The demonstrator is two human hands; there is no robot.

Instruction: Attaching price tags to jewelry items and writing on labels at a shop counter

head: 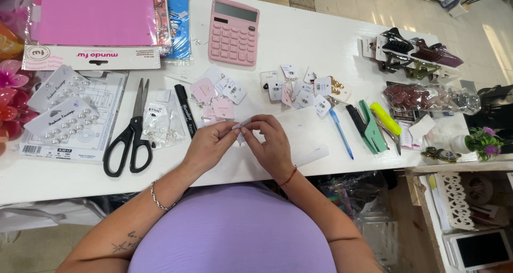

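Note:
My left hand [209, 143] and my right hand [271, 142] meet over the white table [320, 43], near its front edge. Between their fingertips they pinch a small white paper tag [241, 124]. Just beyond the hands lie several small pink and white earring cards [216, 94]. A white sheet of sticker labels [307, 134] rests under and to the right of my right hand.
Black scissors [131, 131] and a black marker [185, 110] lie to the left, next to pearl earring cards [61, 110]. A pink calculator [233, 31] sits at the back. Right: blue pen [340, 133], green price gun [368, 126], yellow highlighter [386, 118], hair clips [417, 51].

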